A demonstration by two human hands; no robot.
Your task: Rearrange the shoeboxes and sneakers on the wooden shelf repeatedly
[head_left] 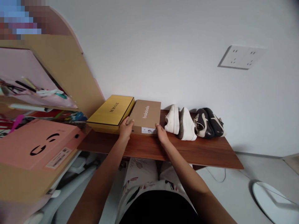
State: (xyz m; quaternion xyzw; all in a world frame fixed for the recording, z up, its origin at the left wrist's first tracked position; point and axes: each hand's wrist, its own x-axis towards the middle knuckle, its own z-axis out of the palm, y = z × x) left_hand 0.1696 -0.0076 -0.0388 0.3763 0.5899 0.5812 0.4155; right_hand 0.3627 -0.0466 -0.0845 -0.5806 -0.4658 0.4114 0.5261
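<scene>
A brown shoebox (pixel 150 116) marked "balabala" lies flat on the reddish-brown wooden shelf (pixel 187 152). My left hand (pixel 126 128) grips its front left corner, thumb on the lid, close to the yellow shoebox (pixel 105 113) marked "MMOK". At the front right corner my right hand (pixel 161 132) holds the same brown box, thumb on top; the undersides of both hands' fingers are partly hidden. To the right of the box is a pair of white sneakers (pixel 173 119), one tipped on its side. Beside them sit black shoes (pixel 206 123) with cream details.
A pink shoebox (pixel 39 143) rests on a wooden desk (pixel 21 183) at the left, below a cluttered shelf unit. A white wall with a socket panel (pixel 241 57) stands behind. On the floor at right is a round white base (pixel 275 202) with a cable.
</scene>
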